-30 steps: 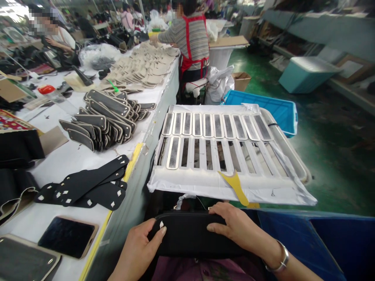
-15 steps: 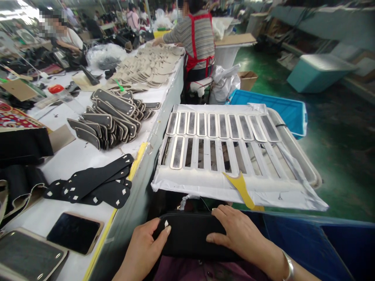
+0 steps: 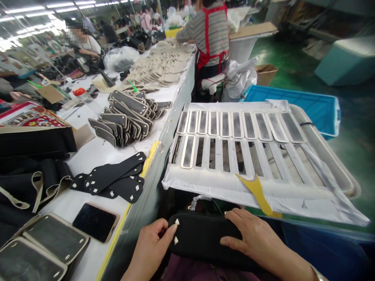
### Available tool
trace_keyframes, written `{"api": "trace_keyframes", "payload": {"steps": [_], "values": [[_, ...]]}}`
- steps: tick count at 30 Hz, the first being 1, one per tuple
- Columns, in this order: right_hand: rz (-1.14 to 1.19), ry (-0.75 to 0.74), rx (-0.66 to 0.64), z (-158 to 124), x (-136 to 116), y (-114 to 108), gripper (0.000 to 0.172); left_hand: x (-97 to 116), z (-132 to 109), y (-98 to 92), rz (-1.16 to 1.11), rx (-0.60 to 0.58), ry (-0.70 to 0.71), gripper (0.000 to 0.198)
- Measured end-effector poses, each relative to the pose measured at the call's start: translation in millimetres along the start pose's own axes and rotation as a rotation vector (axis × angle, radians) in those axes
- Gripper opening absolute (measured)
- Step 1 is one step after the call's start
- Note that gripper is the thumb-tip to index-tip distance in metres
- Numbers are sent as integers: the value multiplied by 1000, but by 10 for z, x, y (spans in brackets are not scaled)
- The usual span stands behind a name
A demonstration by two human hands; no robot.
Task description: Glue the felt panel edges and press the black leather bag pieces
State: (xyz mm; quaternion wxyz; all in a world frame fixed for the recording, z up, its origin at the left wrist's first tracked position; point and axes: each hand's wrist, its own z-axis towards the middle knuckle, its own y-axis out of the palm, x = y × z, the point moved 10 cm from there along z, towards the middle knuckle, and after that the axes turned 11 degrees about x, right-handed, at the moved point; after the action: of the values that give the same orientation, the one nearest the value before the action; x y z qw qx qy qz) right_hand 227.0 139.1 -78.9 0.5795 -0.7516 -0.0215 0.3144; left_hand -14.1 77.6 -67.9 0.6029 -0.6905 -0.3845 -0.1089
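A long black panel (image 3: 205,240) with rounded ends lies in front of my body, gripped at both sides. My left hand (image 3: 154,244) pinches its left end, thumb on top beside two small white tabs, fingers curled behind the edge. My right hand (image 3: 253,238) clasps the right part, thumb on the face and fingers over the far edge. Similar black panels (image 3: 108,177) with white tabs lie overlapped on the table to the left. Beyond my hands is a white-covered rack (image 3: 202,175) bearing a row of grey strips with pale borders. A yellow forked piece (image 3: 259,195) hangs over its near edge.
The long table (image 3: 117,218) at left carries a phone (image 3: 95,221), grey riveted panels (image 3: 57,238), a pile of grey strips (image 3: 125,117) and beige pieces (image 3: 164,64). A blue crate (image 3: 293,105) stands behind the rack. A person in a red apron (image 3: 209,35) sits beyond.
The view has swung left, so the table and rack sit farther right in the picture. A second white tab now shows on the panel below my left thumb. Both hands keep their hold.
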Motion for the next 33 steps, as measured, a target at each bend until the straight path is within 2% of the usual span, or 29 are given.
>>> {"api": "trace_keyframes", "payload": {"steps": [9,12,15,18,22,25,29,31,33], "values": [[21,-4,-18,1,-7,2,44,-107,48,61,-117,-71,-62,41],[0,-39,16,0,-46,-37,52,-176,49,119,-232,-131,-148,41],[-23,-125,91,-9,-201,-112,61,-259,14,202,-332,-206,-300,43],[-11,-265,123,-41,-490,-123,69,-258,-7,215,-364,-233,-351,46],[50,-358,105,-76,-730,-42,88,-169,-79,234,-488,-287,-407,49],[94,-312,117,-71,-686,-31,80,75,-153,276,-672,-358,-426,49],[171,-278,127,-90,-617,-60,73,455,-176,261,-731,-394,-309,49],[165,-263,133,-101,-586,-66,77,449,-157,231,-671,-358,-279,49],[141,-249,129,-110,-561,-58,82,282,-118,186,-554,-280,-276,48]]}}
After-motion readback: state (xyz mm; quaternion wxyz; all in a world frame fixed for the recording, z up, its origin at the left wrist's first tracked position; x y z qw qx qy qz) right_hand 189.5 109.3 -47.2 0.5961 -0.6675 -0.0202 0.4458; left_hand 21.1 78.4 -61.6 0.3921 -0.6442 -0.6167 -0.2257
